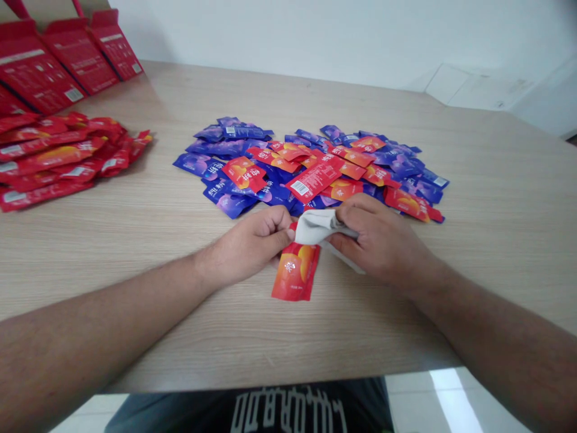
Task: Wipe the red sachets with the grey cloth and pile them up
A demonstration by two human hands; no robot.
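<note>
My left hand (250, 243) pinches the top end of a red-orange sachet (295, 273), which lies flat on the table with a fruit picture on its face. My right hand (381, 240) grips a crumpled white cloth (318, 228) and presses it onto the sachet's upper end, right next to my left fingers. That top end is mostly hidden by the cloth and my fingers. Just beyond my hands lies a loose heap of purple-blue and red sachets (270, 171).
The wood-grain table (135, 288) stretches wide on both sides of my arms. A pile of red sachets (54, 159) lies at the left, with several red cardboard cartons (54, 66) standing behind it. A white wall rises beyond the table's far edge.
</note>
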